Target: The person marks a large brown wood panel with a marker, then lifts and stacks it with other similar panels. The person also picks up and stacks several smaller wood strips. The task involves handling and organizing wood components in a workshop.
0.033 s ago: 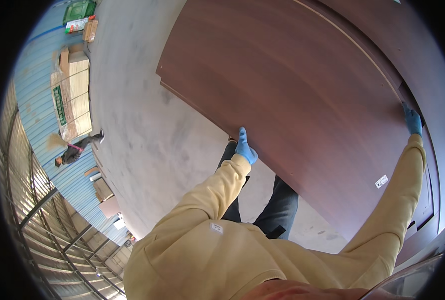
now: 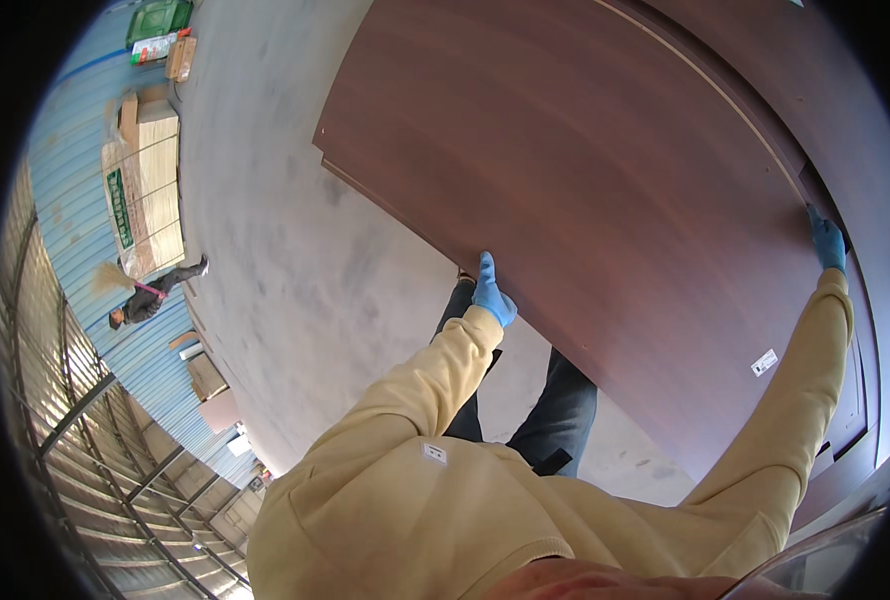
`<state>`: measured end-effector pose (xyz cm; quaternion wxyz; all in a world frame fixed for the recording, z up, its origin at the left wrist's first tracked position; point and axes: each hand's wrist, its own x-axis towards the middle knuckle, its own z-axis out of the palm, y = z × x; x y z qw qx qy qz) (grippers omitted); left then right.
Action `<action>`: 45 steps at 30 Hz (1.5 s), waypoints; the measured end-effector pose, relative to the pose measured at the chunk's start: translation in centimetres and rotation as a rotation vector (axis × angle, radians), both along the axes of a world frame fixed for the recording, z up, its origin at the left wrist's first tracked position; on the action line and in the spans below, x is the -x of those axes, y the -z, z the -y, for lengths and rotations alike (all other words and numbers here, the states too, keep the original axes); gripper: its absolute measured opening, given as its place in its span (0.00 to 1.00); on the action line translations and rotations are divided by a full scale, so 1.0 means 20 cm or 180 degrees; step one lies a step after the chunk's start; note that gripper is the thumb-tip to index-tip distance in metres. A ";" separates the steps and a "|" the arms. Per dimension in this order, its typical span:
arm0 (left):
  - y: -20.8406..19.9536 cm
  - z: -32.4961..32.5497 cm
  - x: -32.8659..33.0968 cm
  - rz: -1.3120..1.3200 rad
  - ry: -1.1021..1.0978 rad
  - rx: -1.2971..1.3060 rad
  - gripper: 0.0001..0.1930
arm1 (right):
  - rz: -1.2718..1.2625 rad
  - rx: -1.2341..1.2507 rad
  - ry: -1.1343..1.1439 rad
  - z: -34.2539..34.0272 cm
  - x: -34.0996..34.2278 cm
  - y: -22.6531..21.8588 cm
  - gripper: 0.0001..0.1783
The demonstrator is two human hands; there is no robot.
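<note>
A large flat brown panel (image 2: 565, 190) stretches from the upper middle to the lower right, with another panel's edge showing under its left corner. My left hand (image 2: 491, 297), in a blue glove, grips its near left edge; the thumb lies along the top face and the fingers are mostly hidden below. Over at the right edge, my right hand (image 2: 827, 243), gloved in blue too, is closed on the panel's rim with its fingertips out of sight. A small white label (image 2: 763, 362) is stuck on the panel near my right forearm.
More brown panels (image 2: 845, 110) lie along the right side, close against this one. My legs (image 2: 555, 415) stand beside the near edge on a grey floor (image 2: 275, 250). Off to the left, a person (image 2: 147, 298) holds a broom near a strapped stack of boards (image 2: 160, 190).
</note>
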<state>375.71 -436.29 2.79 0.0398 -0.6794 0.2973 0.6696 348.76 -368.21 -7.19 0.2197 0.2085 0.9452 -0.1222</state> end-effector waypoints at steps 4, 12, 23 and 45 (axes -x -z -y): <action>-0.02 -0.03 -0.09 -0.0082 -0.0127 0.0051 0.42 | -0.0133 0.0440 -0.0070 -0.07 0.05 0.15 0.34; 0.15 0.00 -0.29 0.0140 -0.0250 -0.0049 0.44 | -0.0286 -0.0013 -0.0578 -0.05 0.04 0.31 0.29; 0.29 0.08 -0.27 -0.0317 -0.0068 -0.0737 0.44 | 0.0469 -0.0510 -0.0470 -0.02 0.08 0.21 0.35; -0.48 -0.09 -0.50 0.1156 0.2302 -0.1430 0.27 | -0.1481 0.0156 0.0637 0.62 0.23 -0.54 0.34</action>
